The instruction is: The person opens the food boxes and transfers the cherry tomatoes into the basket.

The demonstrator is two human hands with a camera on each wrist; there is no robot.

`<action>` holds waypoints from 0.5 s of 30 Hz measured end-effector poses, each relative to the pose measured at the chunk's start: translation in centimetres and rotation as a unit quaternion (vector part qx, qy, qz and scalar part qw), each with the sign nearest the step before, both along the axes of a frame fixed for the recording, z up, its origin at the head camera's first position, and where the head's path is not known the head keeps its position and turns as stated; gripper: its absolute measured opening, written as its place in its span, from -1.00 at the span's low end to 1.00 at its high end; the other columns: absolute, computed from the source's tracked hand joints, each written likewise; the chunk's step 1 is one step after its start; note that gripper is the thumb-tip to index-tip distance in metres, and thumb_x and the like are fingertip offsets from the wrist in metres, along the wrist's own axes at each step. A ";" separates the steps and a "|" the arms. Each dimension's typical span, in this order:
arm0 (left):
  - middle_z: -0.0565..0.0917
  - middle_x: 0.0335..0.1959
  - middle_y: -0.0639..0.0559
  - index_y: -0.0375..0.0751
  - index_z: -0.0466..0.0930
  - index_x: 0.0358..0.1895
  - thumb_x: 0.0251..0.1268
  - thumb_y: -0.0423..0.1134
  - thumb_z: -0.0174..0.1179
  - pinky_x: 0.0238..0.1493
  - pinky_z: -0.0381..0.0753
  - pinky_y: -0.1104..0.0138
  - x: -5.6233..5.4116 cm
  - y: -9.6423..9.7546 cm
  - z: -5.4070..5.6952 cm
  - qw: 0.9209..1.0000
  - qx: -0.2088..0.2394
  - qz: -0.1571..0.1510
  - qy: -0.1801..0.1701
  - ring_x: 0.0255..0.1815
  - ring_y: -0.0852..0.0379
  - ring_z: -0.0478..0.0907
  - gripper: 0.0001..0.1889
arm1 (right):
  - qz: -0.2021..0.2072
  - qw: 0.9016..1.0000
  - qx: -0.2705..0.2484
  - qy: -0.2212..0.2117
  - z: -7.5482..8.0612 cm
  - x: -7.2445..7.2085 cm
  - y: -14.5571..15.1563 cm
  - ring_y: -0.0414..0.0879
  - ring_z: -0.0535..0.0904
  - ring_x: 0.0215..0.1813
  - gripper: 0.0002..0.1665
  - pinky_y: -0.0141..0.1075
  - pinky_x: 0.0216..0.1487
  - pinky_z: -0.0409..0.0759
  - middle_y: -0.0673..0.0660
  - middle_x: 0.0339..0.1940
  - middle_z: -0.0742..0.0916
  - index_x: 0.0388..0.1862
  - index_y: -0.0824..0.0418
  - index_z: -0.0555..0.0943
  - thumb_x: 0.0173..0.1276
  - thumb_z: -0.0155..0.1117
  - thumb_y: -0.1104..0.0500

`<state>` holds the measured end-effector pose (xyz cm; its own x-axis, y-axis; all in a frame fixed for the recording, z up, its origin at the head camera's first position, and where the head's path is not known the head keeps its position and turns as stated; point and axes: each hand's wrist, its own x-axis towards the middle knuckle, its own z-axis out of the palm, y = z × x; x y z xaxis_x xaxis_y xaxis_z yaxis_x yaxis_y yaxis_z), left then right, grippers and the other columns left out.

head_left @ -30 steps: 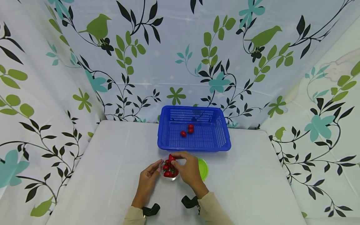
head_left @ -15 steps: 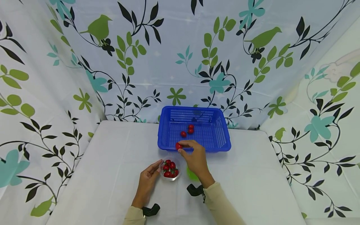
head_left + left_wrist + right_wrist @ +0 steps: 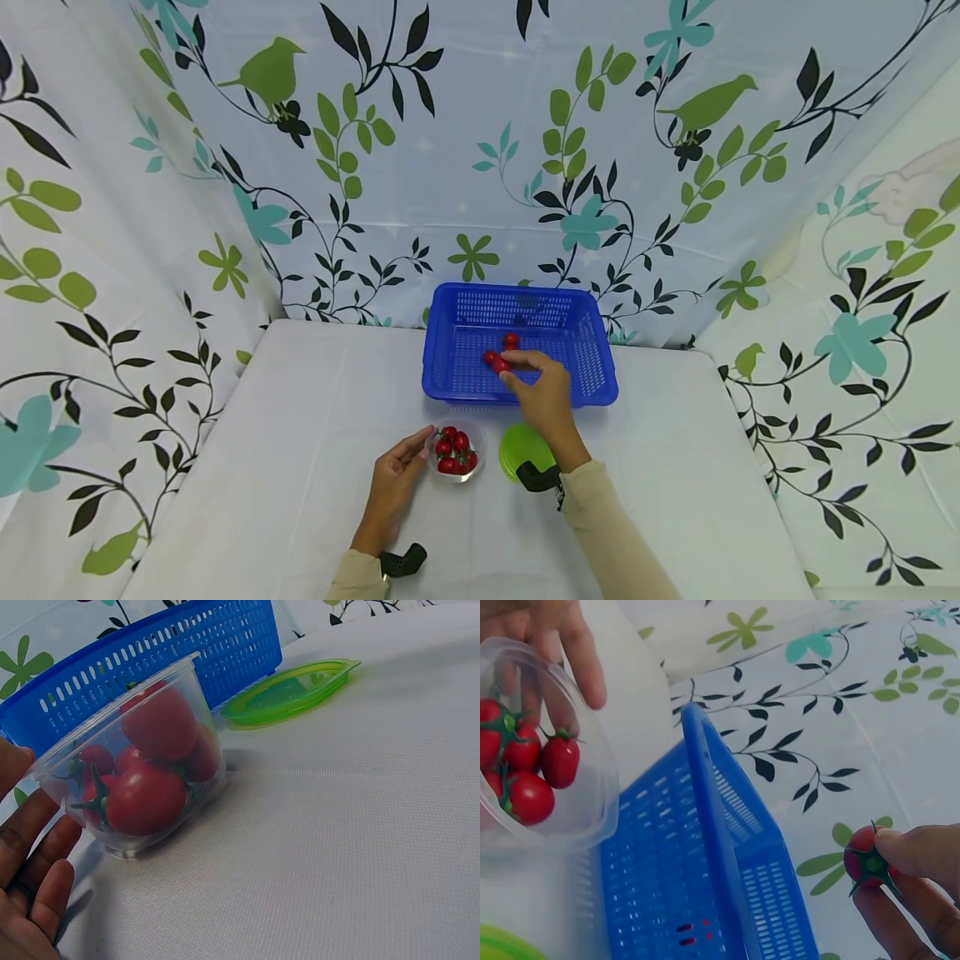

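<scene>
In the head view, a clear plastic container [image 3: 455, 469] of red cherry tomatoes [image 3: 146, 799] stands on the white-covered table. My left hand [image 3: 397, 475] holds its left side, fingertips at the rim and wall. My right hand [image 3: 551, 396] pinches one cherry tomato [image 3: 864, 859] between thumb and fingers, its green calyx showing in the right wrist view. This hand is over the front part of the blue plastic basket [image 3: 446, 387], where several more red tomatoes [image 3: 512, 339] show near the held one.
A green round lid [image 3: 521, 446] lies right of the container, in front of the basket and partly under my right wrist. A leaf-and-bird patterned curtain [image 3: 420, 167] hangs behind the table and along its sides.
My right hand has lifted a tomato out of the container and carried it forward and right over the basket. The green lid shows more fully. The left hand stays at the container.
</scene>
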<state>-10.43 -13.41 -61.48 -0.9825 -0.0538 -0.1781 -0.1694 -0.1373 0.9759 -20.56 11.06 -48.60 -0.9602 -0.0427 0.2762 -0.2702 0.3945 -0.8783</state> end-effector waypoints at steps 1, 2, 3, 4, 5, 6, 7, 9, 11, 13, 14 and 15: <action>0.63 0.45 0.03 -0.07 0.62 0.41 0.60 -0.35 0.19 0.36 0.48 0.62 0.0 0.0 0.0 1.000 0.001 0.000 0.000 0.44 0.34 0.54 -0.60 | -0.003 1.000 0.003 0.000 0.0 -0.2 0.2 0.02 0.74 0.13 -0.69 0.11 0.38 0.63 0.06 0.05 0.85 0.08 0.09 0.83 0.36 0.55 0.25; 0.63 0.45 0.03 -0.07 0.62 0.41 0.60 -0.35 0.19 0.35 0.48 0.62 0.0 0.0 0.0 1.000 0.001 0.001 0.001 0.44 0.35 0.54 -0.60 | -0.005 1.000 0.004 -0.001 0.1 -0.5 0.3 0.03 0.75 0.13 -0.69 0.11 0.38 0.64 0.07 0.04 0.86 0.07 0.08 0.83 0.37 0.54 0.26; 0.63 0.45 0.03 -0.07 0.62 0.41 0.60 -0.35 0.19 0.36 0.48 0.62 0.0 0.0 0.0 1.000 0.001 0.001 0.001 0.44 0.35 0.54 -0.60 | -0.008 1.000 0.006 -0.002 0.1 -0.7 0.5 0.04 0.76 0.13 -0.70 0.10 0.38 0.64 0.08 0.04 0.86 0.07 0.08 0.83 0.37 0.54 0.26; 0.63 0.45 0.04 -0.07 0.62 0.41 0.60 -0.35 0.19 0.36 0.48 0.62 0.0 0.0 0.0 1.000 0.000 0.001 0.000 0.44 0.35 0.54 -0.60 | -0.009 1.000 0.007 -0.004 0.1 -0.9 0.6 0.04 0.76 0.12 -0.70 0.09 0.37 0.65 0.09 0.03 0.86 0.06 0.08 0.83 0.37 0.54 0.26; 0.63 0.45 0.04 -0.06 0.62 0.41 0.60 -0.34 0.19 0.36 0.48 0.62 0.0 0.0 0.0 1.000 -0.001 0.000 -0.001 0.44 0.35 0.54 -0.60 | -0.010 1.000 0.009 -0.005 0.1 -1.2 0.8 0.04 0.76 0.12 -0.70 0.08 0.37 0.65 0.10 0.03 0.86 0.06 0.09 0.83 0.37 0.54 0.27; 0.63 0.45 0.05 -0.06 0.62 0.41 0.60 -0.34 0.19 0.36 0.48 0.62 0.0 0.0 0.0 1.000 0.000 0.001 -0.002 0.43 0.36 0.54 -0.60 | -0.010 1.000 0.008 -0.006 0.1 -1.4 0.9 0.04 0.77 0.12 -0.71 0.06 0.36 0.66 0.11 0.03 0.86 0.06 0.11 0.83 0.37 0.54 0.27; 0.63 0.44 0.06 -0.05 0.62 0.40 0.60 -0.34 0.19 0.36 0.48 0.62 0.0 0.0 0.0 1.000 0.000 0.000 -0.002 0.43 0.36 0.54 -0.60 | -0.010 1.000 0.010 -0.009 0.1 -1.6 1.1 0.05 0.77 0.12 -0.70 0.07 0.37 0.66 0.12 0.04 0.86 0.07 0.13 0.83 0.37 0.54 0.27; 0.63 0.44 0.07 -0.05 0.62 0.40 0.60 -0.33 0.19 0.36 0.48 0.62 -0.1 0.0 0.0 1.000 -0.001 0.000 -0.002 0.44 0.36 0.54 -0.60 | -0.008 1.000 0.012 -0.016 0.1 -2.1 1.4 0.05 0.77 0.13 -0.70 0.05 0.38 0.66 0.13 0.06 0.86 0.08 0.15 0.82 0.38 0.53 0.28; 0.64 0.44 0.07 -0.05 0.62 0.40 0.60 -0.32 0.20 0.37 0.48 0.61 -0.1 0.0 0.0 1.000 -0.002 -0.001 0.000 0.45 0.36 0.53 -0.60 | -0.007 1.000 0.017 -0.024 0.1 -2.7 1.6 0.05 0.77 0.14 -0.70 0.04 0.37 0.67 0.13 0.08 0.85 0.09 0.16 0.82 0.39 0.52 0.28; 0.64 0.44 0.06 -0.05 0.62 0.41 0.59 -0.30 0.21 0.37 0.47 0.61 0.0 0.0 -0.1 1.000 -0.004 -0.002 0.002 0.45 0.35 0.53 -0.60 | -0.008 0.999 0.022 -0.033 0.1 -3.2 1.9 0.06 0.77 0.16 -0.70 0.03 0.35 0.69 0.13 0.11 0.85 0.10 0.16 0.81 0.40 0.51 0.28; 0.63 0.44 0.06 -0.04 0.62 0.41 0.59 -0.30 0.22 0.38 0.47 0.61 0.0 0.0 -0.1 1.000 -0.004 -0.002 0.002 0.46 0.34 0.53 -0.60 | -0.009 0.999 0.024 -0.040 0.0 -3.5 2.0 0.06 0.76 0.16 -0.70 0.02 0.34 0.70 0.13 0.12 0.84 0.10 0.15 0.82 0.41 0.50 0.27; 0.63 0.44 0.07 -0.04 0.62 0.41 0.59 -0.29 0.22 0.38 0.47 0.61 0.0 -0.1 -0.1 1.000 -0.005 -0.002 0.002 0.46 0.34 0.52 -0.60 | -0.011 0.999 0.026 -0.047 0.0 -3.7 2.1 0.06 0.76 0.17 -0.70 0.02 0.34 0.70 0.13 0.13 0.84 0.10 0.14 0.82 0.41 0.50 0.27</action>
